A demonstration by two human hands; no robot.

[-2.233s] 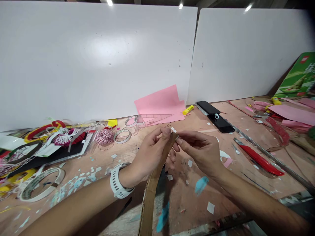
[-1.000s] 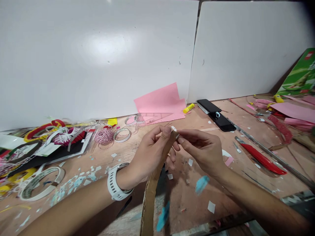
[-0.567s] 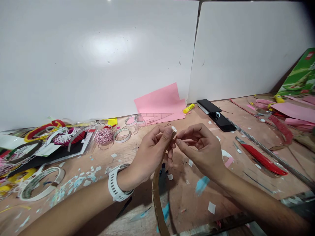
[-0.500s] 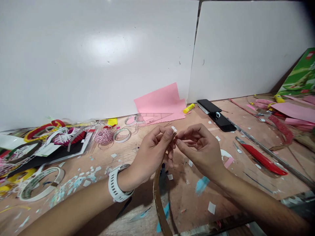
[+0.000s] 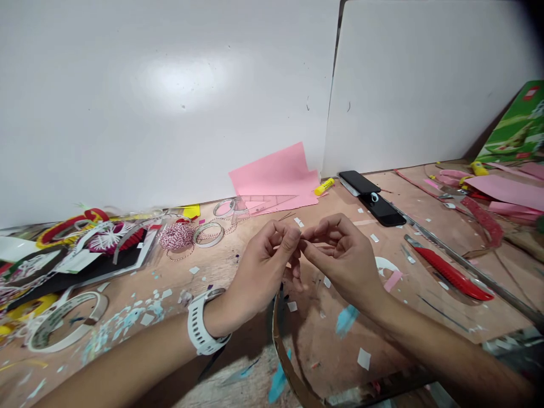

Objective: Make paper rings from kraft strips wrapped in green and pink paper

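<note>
Okay, both hands are up mid-bench, the left hand (image 5: 259, 275) and right hand (image 5: 344, 260) closed in a tight pinch, fingertips meeting, and whatever sits between them is too hidden to tell. Below them a curved cardboard strip (image 5: 285, 368) runs lengthwise down toward the bench's (image 5: 317, 345) near edge, its top end lost behind the hands. Paper scraps (image 5: 364, 358) litter the wood around it; to the right lies a red utility knife (image 5: 450, 280), and toward the back edge, pink paper (image 5: 272, 178) and a phone (image 5: 373, 198).
</note>
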